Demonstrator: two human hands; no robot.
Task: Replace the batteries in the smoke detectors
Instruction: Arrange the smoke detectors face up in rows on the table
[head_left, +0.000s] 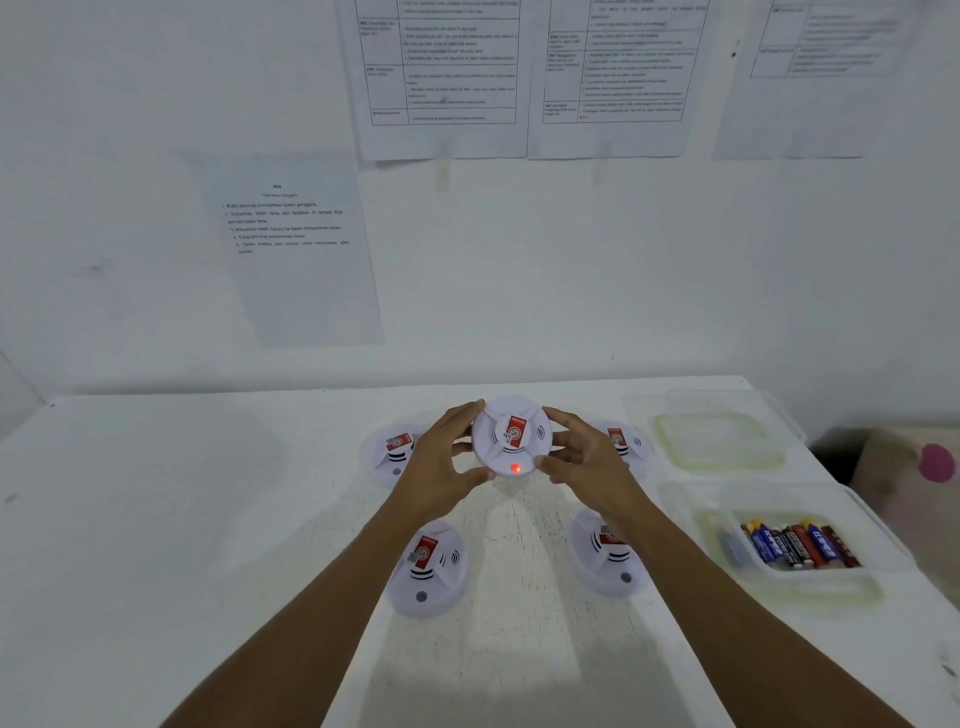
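Note:
A round white smoke detector (511, 436) with a red label and a lit red light is held just above the white table (208, 493). My left hand (441, 457) grips its left rim and my right hand (582, 452) grips its right rim, fingers curled round the edge. Several more white detectors lie on the table: far left (392, 452), far right (626, 441) partly hidden by my right hand, near left (428, 566) and near right (608, 556). A clear tub (789, 587) at the right holds several red and blue batteries (800, 543).
An empty clear container (719, 441) with a greenish rim sits at the back right. Printed sheets (291, 244) hang on the white wall behind. The table's right edge runs close past the tubs, with a dark gap and a patterned thing (914, 467) beyond.

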